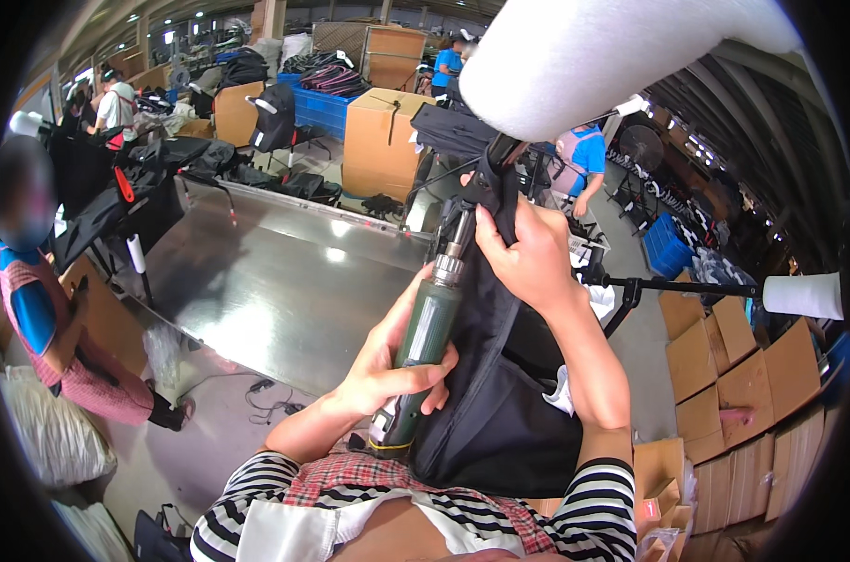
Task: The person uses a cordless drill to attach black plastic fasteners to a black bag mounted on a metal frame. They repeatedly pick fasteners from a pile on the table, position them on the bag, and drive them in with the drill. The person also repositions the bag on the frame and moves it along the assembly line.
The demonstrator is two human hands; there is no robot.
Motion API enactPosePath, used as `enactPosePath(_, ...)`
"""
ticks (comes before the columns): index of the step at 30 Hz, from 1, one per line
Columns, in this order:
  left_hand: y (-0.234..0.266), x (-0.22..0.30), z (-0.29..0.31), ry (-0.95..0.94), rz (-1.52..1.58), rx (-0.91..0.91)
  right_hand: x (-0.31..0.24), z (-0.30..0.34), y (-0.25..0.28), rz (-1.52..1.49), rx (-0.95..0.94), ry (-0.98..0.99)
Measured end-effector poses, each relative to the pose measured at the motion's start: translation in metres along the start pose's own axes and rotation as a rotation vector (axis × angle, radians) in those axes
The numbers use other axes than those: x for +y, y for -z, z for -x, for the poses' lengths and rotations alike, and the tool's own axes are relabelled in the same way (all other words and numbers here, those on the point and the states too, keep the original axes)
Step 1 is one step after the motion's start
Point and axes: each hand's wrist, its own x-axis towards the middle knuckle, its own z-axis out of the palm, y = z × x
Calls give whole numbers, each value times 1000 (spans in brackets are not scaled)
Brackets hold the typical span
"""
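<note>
My left hand (pixel 380 363) is wrapped round a dark green electric screwdriver (pixel 429 323), its tip pointing up and away from me. The screwdriver's tip meets a dark fitting on a black frame tube (pixel 502 150). Close by the tip, my right hand (pixel 530 251) pinches black fabric (pixel 472 384) against this tube. The fabric hangs down in front of me, a seam along its edge. Thick white foam wrap (pixel 575 70) covers the upper end of the frame. My right fingertips are partly hidden behind the tube and cloth.
A shiny metal table (pixel 284 272) stands ahead to the left, with black fabric pieces along its far edge. A co-worker (pixel 50 309) stands at the left. Cardboard boxes (pixel 743 393) are on the right, below a black bar with a white foam-wrapped end (pixel 804 296).
</note>
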Motion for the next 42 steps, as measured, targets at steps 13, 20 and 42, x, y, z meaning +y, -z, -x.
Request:
enactPosePath(13,-90,-123,-68,-24,310,-102,62,71,134,16,0,12)
enactPosePath(20,-99,-115,-68,-2,158,-38,58,70,136,23,-15,-33)
enactPosePath(42,-4,-158,34,933,-694,-50,60,328,348,242,-503,-1373)
